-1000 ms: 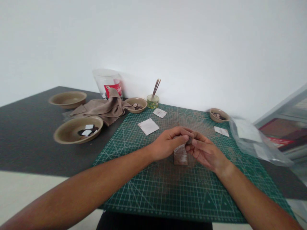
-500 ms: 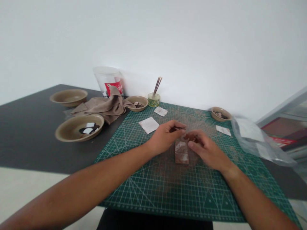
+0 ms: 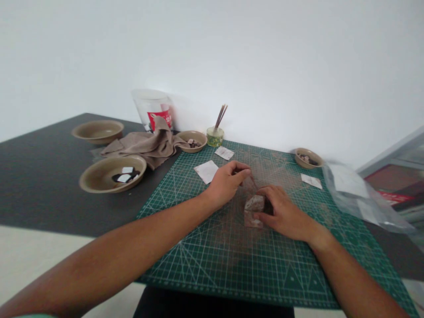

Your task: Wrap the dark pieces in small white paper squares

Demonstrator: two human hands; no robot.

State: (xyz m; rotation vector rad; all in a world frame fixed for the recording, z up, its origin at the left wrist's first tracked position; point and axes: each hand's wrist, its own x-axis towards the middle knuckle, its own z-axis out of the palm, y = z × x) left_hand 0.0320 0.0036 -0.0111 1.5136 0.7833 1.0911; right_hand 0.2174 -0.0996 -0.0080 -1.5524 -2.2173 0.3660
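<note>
On the green cutting mat [image 3: 232, 265] a small brownish block with a smeared whitish top [image 3: 254, 204] lies in front of me. My right hand [image 3: 281, 212] grips this block from the right, thumb on its near part and fingertips at its far edge. Just beyond and to the left, my left hand [image 3: 227, 183] is pinched around something thin and reddish brown, too blurred to name. White square paper [image 3: 207, 171] lies partly behind my left hand. Smaller white cards rest at the back [image 3: 224, 153] and at the right [image 3: 311, 181].
Left on the dark table [image 3: 29, 176] stand two tan bowls [image 3: 97, 132] [image 3: 96, 176], a brown cloth [image 3: 142, 148] and a clear tub [image 3: 154, 106]. Small bowls [image 3: 192, 149] [image 3: 308, 164] and a green jar with sticks [image 3: 215, 138] line the back. A plastic bag [image 3: 354, 194] lies right.
My right hand has come down onto the block and now grips it. My left hand has shifted slightly left, away from my right hand. The view has moved a little.
</note>
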